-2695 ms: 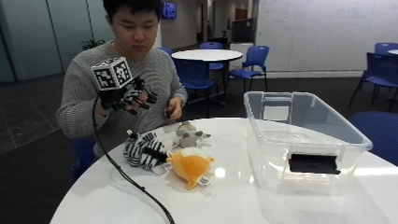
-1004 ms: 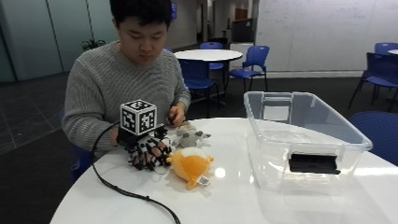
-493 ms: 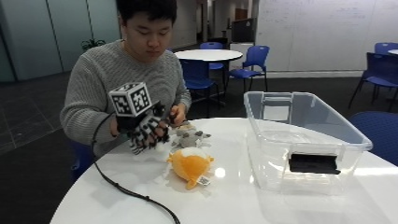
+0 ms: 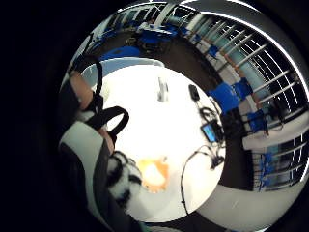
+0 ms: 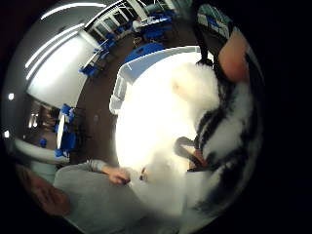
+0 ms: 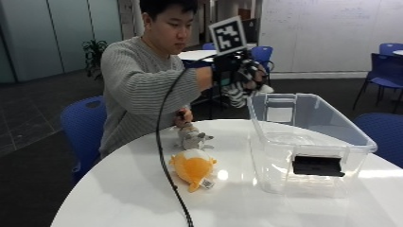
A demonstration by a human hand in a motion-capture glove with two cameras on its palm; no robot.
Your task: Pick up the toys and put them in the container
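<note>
My gloved right hand (image 6: 230, 71) grips a black-and-white striped zebra plush (image 6: 241, 93) in the air, beside the rear left corner of the clear plastic container (image 6: 310, 142) and above its rim. The zebra fills the thumb side palm view (image 5: 229, 126) and shows at the edge of the other palm view (image 4: 119, 180). An orange plush (image 6: 192, 168) lies on the round white table (image 6: 126, 198), also seen from above (image 4: 154, 174). Behind it stands a small grey plush (image 6: 189, 138), with the person's bare left hand (image 6: 182, 116) touching it.
The container stands on the right half of the table and holds no toys; a black patch (image 6: 318, 165) marks its front wall. A small device (image 4: 211, 131) lies at the table's edge. Blue chairs (image 6: 82, 132) and other tables stand around.
My right hand took hold of the zebra on the table, lifted it and carried it up and right to the container's corner. The orange and grey plush stayed put.
</note>
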